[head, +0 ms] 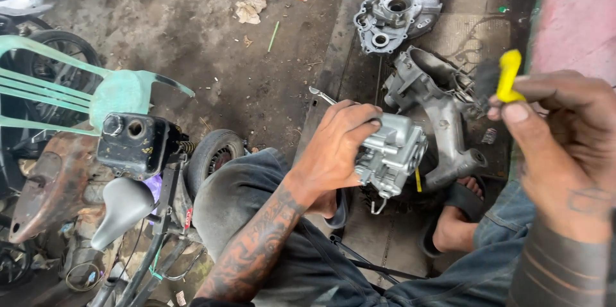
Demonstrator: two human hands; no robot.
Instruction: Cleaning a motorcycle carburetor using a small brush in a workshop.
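Carburetor [390,153] held above grimy concrete floor [192,44], engine casings [396,12] nearby.

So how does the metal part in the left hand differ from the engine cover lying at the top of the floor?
The carburetor is small, blocky and held up by the left hand; the engine cover is larger, flatter and lies on the floor. The carburetor looks brighter, the engine cover duller and dirtier. Both are grey cast metal.
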